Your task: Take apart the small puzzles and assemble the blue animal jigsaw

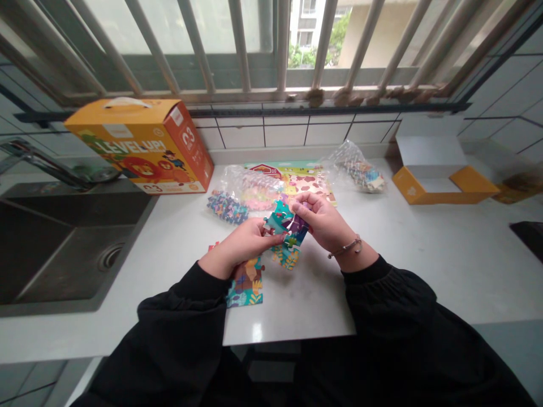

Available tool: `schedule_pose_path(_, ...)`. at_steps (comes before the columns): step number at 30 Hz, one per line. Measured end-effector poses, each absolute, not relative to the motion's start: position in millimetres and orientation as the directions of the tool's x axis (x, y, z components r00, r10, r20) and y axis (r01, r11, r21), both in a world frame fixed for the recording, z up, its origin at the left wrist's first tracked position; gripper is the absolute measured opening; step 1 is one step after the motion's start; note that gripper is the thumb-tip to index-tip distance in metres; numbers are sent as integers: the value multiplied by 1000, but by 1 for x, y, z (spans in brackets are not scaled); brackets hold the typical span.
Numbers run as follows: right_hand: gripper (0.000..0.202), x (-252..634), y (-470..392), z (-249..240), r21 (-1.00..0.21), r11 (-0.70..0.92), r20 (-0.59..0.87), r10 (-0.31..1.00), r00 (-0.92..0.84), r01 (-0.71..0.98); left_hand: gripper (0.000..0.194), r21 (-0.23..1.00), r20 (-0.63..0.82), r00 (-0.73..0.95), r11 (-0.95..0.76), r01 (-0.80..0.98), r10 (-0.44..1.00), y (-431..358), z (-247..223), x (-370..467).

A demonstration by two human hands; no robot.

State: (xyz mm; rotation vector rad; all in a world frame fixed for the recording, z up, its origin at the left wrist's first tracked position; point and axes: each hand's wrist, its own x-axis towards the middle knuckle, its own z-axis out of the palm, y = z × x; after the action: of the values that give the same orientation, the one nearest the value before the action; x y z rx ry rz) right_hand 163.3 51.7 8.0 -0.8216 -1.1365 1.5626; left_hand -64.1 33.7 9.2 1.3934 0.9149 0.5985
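Note:
Between my hands, above the white counter, is a joined section of jigsaw puzzle (pixel 289 244) in teal, purple and yellow. My left hand (pixel 248 242) grips its left side, thumb on top and fingers underneath. At the upper right, my right hand (pixel 320 217) pinches a purple puzzle piece (pixel 298 222) against the section; whether it is locked in I cannot tell. Another assembled puzzle section (pixel 248 282), brown and teal, lies flat on the counter, partly hidden under my left hand and forearm.
Behind my hands lie a bag of blue puzzle pieces (pixel 228 207), a colourful picture sheet (pixel 307 182) and another clear bag of pieces (pixel 365 174). An orange box (pixel 144 152) stands back left beside the sink (pixel 76 249). An opened orange-and-white box (pixel 441 183) sits back right.

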Motion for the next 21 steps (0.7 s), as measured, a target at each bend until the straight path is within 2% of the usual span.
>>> schedule_pose_path(6, 55, 164, 56, 7, -921, -41, 11, 991, -131, -388, 42, 979, -176, 485, 99, 180, 857, 37, 3, -64)
schedule_pose_path(11, 56, 164, 55, 11, -910, -52, 6, 990, -138, -410, 40, 988, -153, 371, 144, 51, 916, 41, -6, -65)
schedule_pose_path(16, 62, 161, 53, 9, -941, -152, -90, 974, -210, -302, 47, 967, -106, 338, 175, -182, 935, 42, -2, -62)
schedule_pose_path(21, 67, 165, 58, 0, -965, -181, -154, 976, -151, -189, 39, 925, -165, 266, 243, -293, 950, 43, 5, -57)
